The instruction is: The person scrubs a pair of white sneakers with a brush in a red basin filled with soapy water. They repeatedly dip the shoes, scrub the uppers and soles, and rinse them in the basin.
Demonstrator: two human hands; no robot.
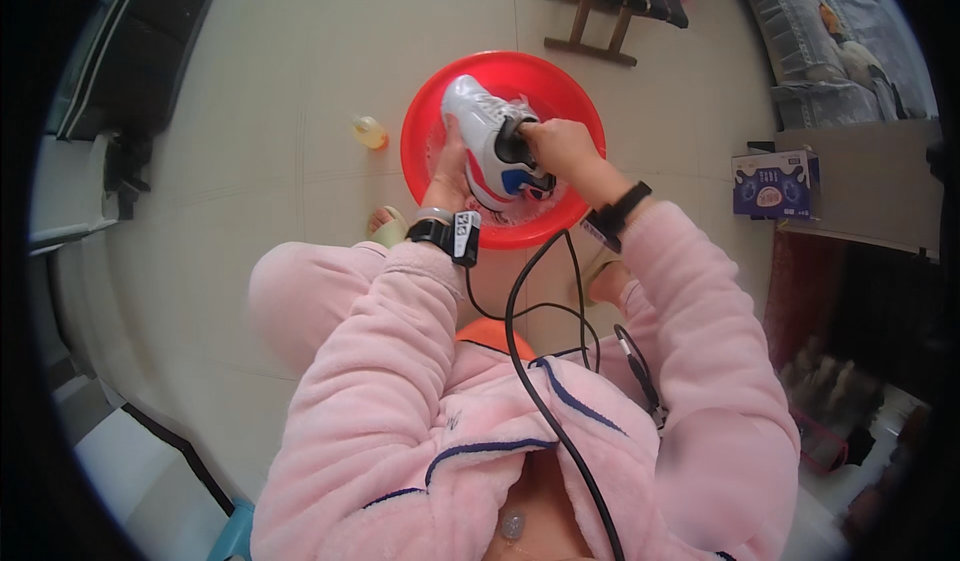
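Note:
A white sneaker (482,122) with pink, blue and black trim is tilted over a red plastic basin (415,152). My left hand (450,167) supports it along the sole side, palm against the shoe. At the ankle opening, the fingers of my right hand (559,147) grip the dark collar, with the fingertips hidden inside. Sudsy water (504,217) shows in the basin below the heel. Whether the right hand also holds something inside the shoe cannot be made out.
A small bottle of yellow liquid (370,133) stands left of the basin. Beyond it to the right is a folding stool (607,17). A black cable (517,313) loops between my arms. A purple-and-white box (775,186) sits at the right.

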